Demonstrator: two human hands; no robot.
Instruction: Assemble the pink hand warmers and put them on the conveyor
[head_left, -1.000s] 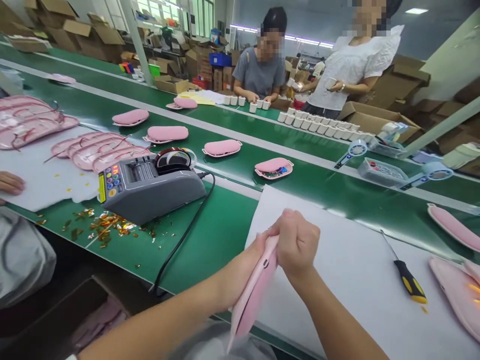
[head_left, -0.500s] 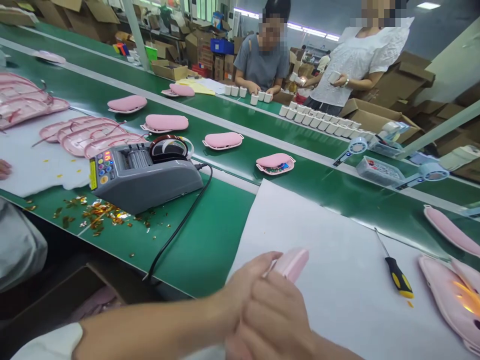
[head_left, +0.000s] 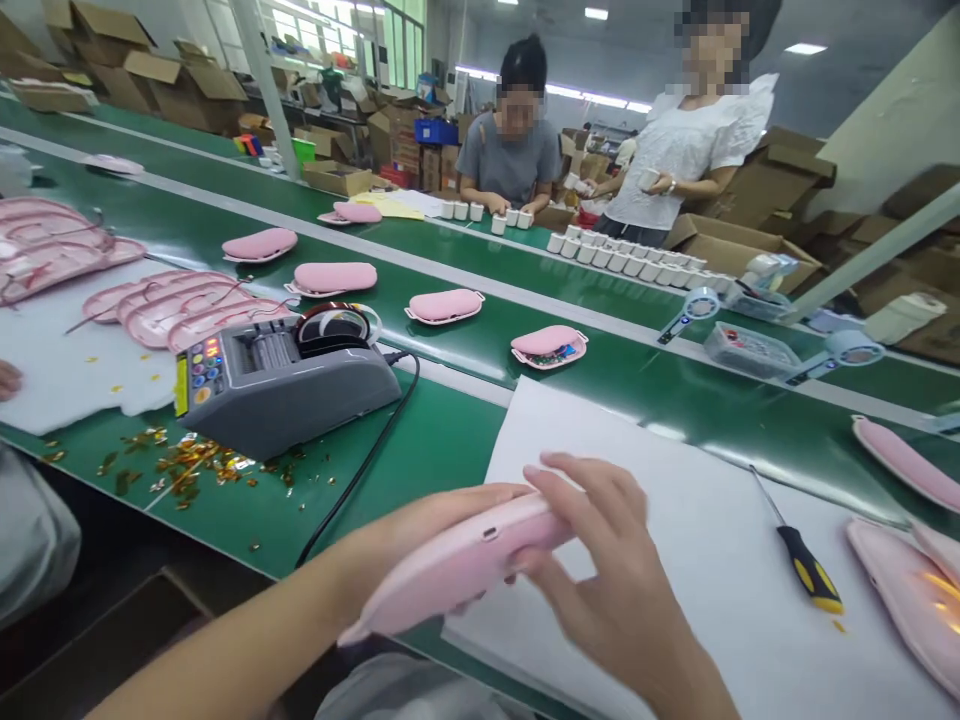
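Observation:
A pink elongated case (head_left: pixel 457 565) with rounded ends is held up on its edge, with a small dark slot in its side. My left hand (head_left: pixel 442 508) grips it from behind, most of its fingers hidden by the case. At the case's right end, my right hand (head_left: pixel 604 540) pinches it, thumb below and fingers above, with some fingers spread. Beneath lies a white sheet (head_left: pixel 570 440) on the green bench. To the right rest a black-and-yellow screwdriver (head_left: pixel 808 568) and another pink case part (head_left: pixel 904 590) with an orange glow.
A grey tape dispenser (head_left: pixel 292 385) with a cable stands left, amber tape scraps (head_left: pixel 199 460) before it. Pink cases (head_left: pixel 446 307) line the green belt; pink shells (head_left: pixel 187 305) lie left. Across it are two people, white pieces (head_left: pixel 622 255) and small fans (head_left: pixel 697 305). A person's hand (head_left: pixel 9 380) shows far left.
The pink case, earlier mostly covered by both clasped hands, has turned lengthwise and now shows its slotted side. My right hand has loosened and shifted to its right end. The view tilted up slightly.

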